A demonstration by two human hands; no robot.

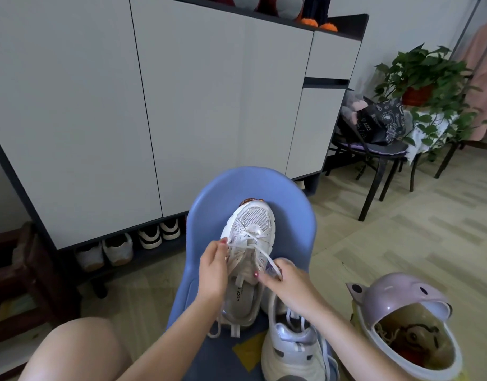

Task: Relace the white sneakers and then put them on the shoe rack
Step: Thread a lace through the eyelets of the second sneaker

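- Work position: one white sneaker (pixel 249 251) lies toe-away on a blue chair (pixel 253 188), directly in front of the person.
- Left hand (pixel 213 270): its grip pinches one run of the white lace (pixel 260 250) at the left side of the eyelet area.
- Right hand (pixel 287 281): its grip pinches the other lace end at the right side, near the tongue.
- Lacing status: lace crossings are visible over the forward eyelets; the rows nearer the collar appear unthreaded. Judged state: lacing of this shoe is partly done.
- Second sneaker (pixel 291 345): it rests on the chair just beside the first, nearer the person. Its lace condition cannot be determined from this view.
- Shoe rack (pixel 113 257): the open bottom shelf of the cabinet (pixel 154 105) beyond the chair holds other pairs. Neither white sneaker is on it.
- Remaining, as judged: finish the upper eyelets, check or lace the second shoe, then transfer both to the rack.
- Nearby: a lilac bin (pixel 401 312) stands on the floor at the right.
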